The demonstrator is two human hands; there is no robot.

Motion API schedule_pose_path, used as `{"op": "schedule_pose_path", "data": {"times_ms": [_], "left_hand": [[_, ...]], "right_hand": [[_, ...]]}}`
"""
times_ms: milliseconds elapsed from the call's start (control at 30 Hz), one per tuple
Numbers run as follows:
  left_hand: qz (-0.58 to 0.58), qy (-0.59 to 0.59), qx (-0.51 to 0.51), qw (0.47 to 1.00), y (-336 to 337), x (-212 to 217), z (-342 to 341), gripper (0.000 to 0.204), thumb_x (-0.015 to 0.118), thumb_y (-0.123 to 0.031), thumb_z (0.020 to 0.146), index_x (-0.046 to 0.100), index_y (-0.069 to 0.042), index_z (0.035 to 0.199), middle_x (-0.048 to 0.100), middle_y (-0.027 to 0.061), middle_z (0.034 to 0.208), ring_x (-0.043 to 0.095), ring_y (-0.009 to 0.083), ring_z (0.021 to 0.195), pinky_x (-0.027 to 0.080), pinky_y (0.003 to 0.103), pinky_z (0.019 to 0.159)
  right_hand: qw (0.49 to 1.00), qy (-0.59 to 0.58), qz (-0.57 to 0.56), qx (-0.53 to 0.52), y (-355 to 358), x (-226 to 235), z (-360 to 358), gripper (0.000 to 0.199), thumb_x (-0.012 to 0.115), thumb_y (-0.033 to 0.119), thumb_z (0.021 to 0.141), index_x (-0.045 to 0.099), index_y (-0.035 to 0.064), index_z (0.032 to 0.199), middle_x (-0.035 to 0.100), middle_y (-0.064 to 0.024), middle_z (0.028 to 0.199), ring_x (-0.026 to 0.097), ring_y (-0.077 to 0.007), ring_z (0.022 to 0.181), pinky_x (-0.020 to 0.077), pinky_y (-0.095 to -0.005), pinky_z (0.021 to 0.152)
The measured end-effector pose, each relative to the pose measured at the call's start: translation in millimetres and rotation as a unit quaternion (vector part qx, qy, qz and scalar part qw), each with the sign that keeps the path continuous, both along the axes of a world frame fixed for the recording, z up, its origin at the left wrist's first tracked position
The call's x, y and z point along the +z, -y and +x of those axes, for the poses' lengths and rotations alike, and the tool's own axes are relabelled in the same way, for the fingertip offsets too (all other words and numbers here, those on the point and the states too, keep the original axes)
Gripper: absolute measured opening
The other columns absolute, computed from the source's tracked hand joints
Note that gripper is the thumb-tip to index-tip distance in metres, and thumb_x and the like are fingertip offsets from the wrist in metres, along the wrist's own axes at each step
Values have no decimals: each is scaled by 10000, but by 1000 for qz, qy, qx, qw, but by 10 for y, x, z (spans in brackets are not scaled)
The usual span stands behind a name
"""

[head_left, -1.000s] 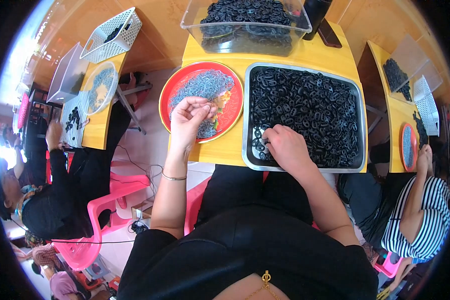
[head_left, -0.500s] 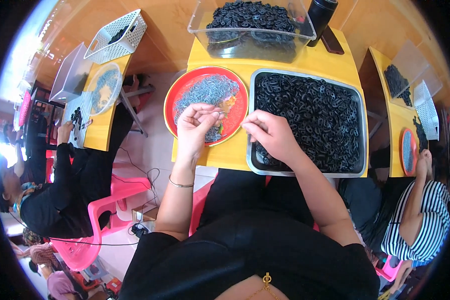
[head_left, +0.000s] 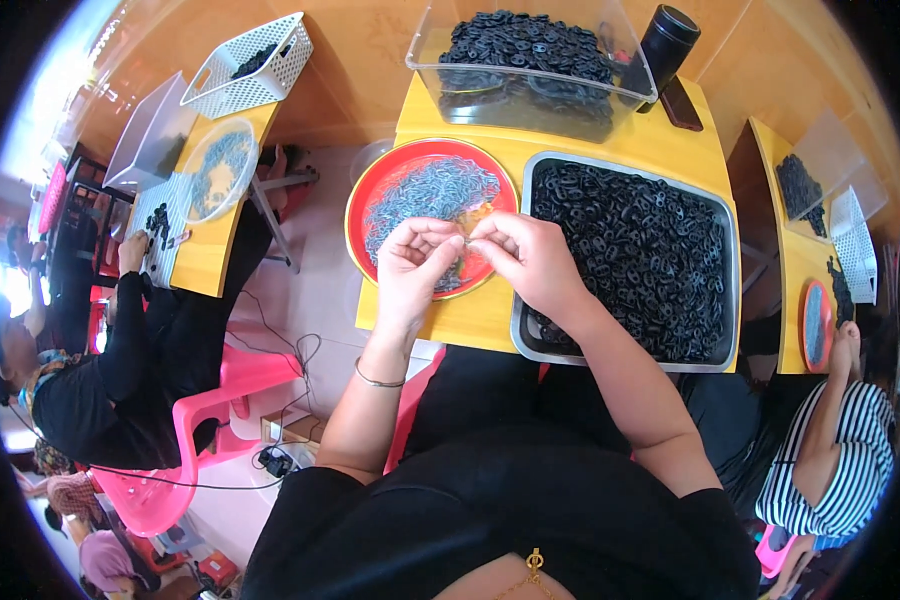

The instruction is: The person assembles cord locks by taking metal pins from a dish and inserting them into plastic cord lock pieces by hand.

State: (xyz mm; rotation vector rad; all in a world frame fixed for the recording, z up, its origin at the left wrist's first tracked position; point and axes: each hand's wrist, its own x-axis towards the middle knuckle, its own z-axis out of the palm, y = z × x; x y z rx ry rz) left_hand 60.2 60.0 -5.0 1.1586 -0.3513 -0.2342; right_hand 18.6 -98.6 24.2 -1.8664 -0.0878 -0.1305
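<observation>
My left hand point(head_left: 417, 265) and my right hand point(head_left: 532, 262) meet fingertip to fingertip above the right part of a red round tray point(head_left: 361, 200). Both are closed in a pinch. Whatever sits between the fingertips is too small to make out. In the tray lies a heap of small silvery-grey metal pieces point(head_left: 425, 190), like bent wire hooks. Just right of it, a steel rectangular tray point(head_left: 630, 361) is full of small black pieces with holes point(head_left: 635, 260). My right hand hangs partly over that tray's left rim.
Behind the trays, a clear plastic bin point(head_left: 530, 110) holds more black pieces, beside a black cylindrical flask point(head_left: 667, 45) and a dark phone-like slab point(head_left: 681, 105). People work at yellow tables on both sides. A pink chair point(head_left: 195, 430) and black cables point(head_left: 310, 350) are at the left.
My hands have come together; before, a gap separated them, and the right hand was over the steel tray's left rim. The whole view has shifted slightly.
</observation>
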Motion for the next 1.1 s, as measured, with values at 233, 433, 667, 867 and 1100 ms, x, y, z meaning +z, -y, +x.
{"op": "schedule_pose_path", "data": {"times_ms": [233,433,667,867,1100], "left_hand": [[-47,-85,-6,995,4,-15,9,200,552,37,840,521,-21,1028,606,51,840,622,140,812,510,231,734],[-101,-125,-31,987,33,34,-23,230,526,61,844,485,-11,1058,603,87,907,634,195,851,546,254,740],[-101,-132,-75,983,120,45,-148,271,543,84,820,491,-31,1060,615,113,954,620,196,896,506,297,822],[-97,-142,-121,978,295,77,-315,231,568,81,811,506,4,1020,631,127,942,615,183,912,500,305,839],[-39,-79,-146,985,438,194,-415,247,582,72,808,508,12,1035,634,120,926,625,167,885,514,284,811]], "right_hand": [[986,68,-148,-40,36,-6,15,136,644,82,756,571,23,854,621,-127,748,608,-268,649,476,-319,595],[996,35,-78,-22,159,25,-89,155,663,81,746,610,30,883,642,-113,776,640,-182,684,482,-282,600],[988,-59,136,-51,261,48,-451,227,634,15,793,610,-6,1017,648,-50,843,621,-92,736,474,-184,620],[992,29,95,-80,388,100,-675,212,618,-31,773,658,13,977,625,-64,844,617,-100,720,491,-211,646],[987,57,98,-115,418,113,-781,235,620,-25,769,660,46,990,612,-81,884,603,-119,743,496,-225,664]]}}
